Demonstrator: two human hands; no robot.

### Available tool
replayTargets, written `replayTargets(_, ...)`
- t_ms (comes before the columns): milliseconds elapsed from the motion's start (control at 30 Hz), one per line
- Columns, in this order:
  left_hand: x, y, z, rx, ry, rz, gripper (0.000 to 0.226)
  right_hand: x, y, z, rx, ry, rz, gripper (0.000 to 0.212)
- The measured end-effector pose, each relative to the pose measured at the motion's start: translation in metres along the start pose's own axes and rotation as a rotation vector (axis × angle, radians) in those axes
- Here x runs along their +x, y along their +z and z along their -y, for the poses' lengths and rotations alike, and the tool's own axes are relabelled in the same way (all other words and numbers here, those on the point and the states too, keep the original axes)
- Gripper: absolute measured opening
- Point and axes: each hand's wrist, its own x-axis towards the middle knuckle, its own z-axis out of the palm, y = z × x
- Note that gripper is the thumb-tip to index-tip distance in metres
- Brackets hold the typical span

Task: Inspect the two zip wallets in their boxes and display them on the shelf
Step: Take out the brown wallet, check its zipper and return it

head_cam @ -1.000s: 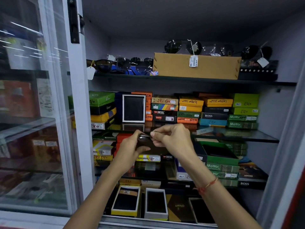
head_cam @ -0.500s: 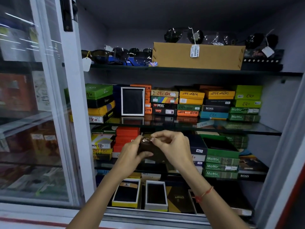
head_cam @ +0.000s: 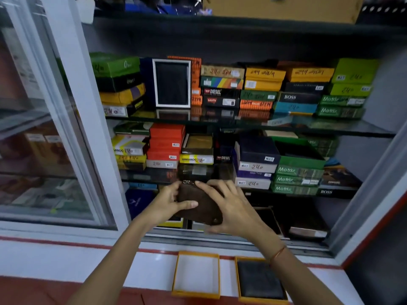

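A dark brown zip wallet (head_cam: 199, 208) is held between both hands in front of the cabinet's lower shelves. My left hand (head_cam: 168, 203) grips its left side, thumb across the front. My right hand (head_cam: 233, 209) wraps its right side, fingers over the top near the metal zip pull (head_cam: 187, 182). On the white counter ledge below lie two yellow-rimmed boxes: an empty one (head_cam: 196, 274) with a white inside, and beside it one (head_cam: 261, 280) holding a black wallet (head_cam: 259, 280).
The open cabinet holds glass shelves (head_cam: 352, 128) stacked with several coloured wallet boxes. A framed black wallet box (head_cam: 172, 83) stands upright on the middle shelf. A sliding glass door (head_cam: 44, 128) is at the left. A cardboard box (head_cam: 282, 7) sits on the top shelf.
My view has tilted down, bringing the counter ledge and the two yellow boxes into sight. My hands with the brown wallet have come lower and my right hand has shifted from the zip to the wallet's side.
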Motion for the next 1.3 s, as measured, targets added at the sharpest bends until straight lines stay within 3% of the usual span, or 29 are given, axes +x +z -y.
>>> replayTargets(100, 0.0, 0.008, 0.025, -0.037, -0.082, 0.023, 0.059, -0.008, 0.026, 0.005, -0.063, 0.027, -0.032, 0.101)
replayTargets(233, -0.006, 0.017, 0.058, -0.022, -0.165, 0.063, 0.067, -0.018, 0.063, 0.008, -0.021, 0.062, 0.092, 0.105)
replayTargets(500, -0.027, 0.027, 0.123, 0.456, -0.271, 0.306, 0.103, -0.045, 0.124, 0.006, 0.187, 0.124, 0.519, 0.107)
replayTargets(600, -0.027, 0.036, 0.131, 0.655, -0.278, 0.342, 0.106, -0.044, 0.137, 0.008, 0.235, 0.126, 0.565, 0.102)
replayTargets(867, -0.031, 0.043, 0.147, 0.766, -0.364, 0.321, 0.108, -0.043, 0.156, 0.014, 0.331, 0.188, 0.665, 0.092)
replayTargets(1000, -0.03, 0.049, 0.149, 0.709, -0.424, 0.282, 0.098, -0.049, 0.16, 0.015, 0.308, 0.24, 0.668, 0.094)
replayTargets(1100, -0.034, 0.051, 0.15, 0.704, -0.404, 0.23, 0.082, -0.059, 0.157, 0.014, 0.322, 0.405, 0.617, 0.081)
replayTargets(1233, -0.04, 0.056, 0.152, 0.663, -0.47, 0.002, 0.017, -0.071, 0.156, 0.014, 0.303, 0.758, 0.467, 0.047)
replayTargets(1300, -0.043, 0.062, 0.152, 0.689, -0.524, -0.05, 0.034, -0.075, 0.16, 0.014, 0.364, 0.875, 0.479, 0.043)
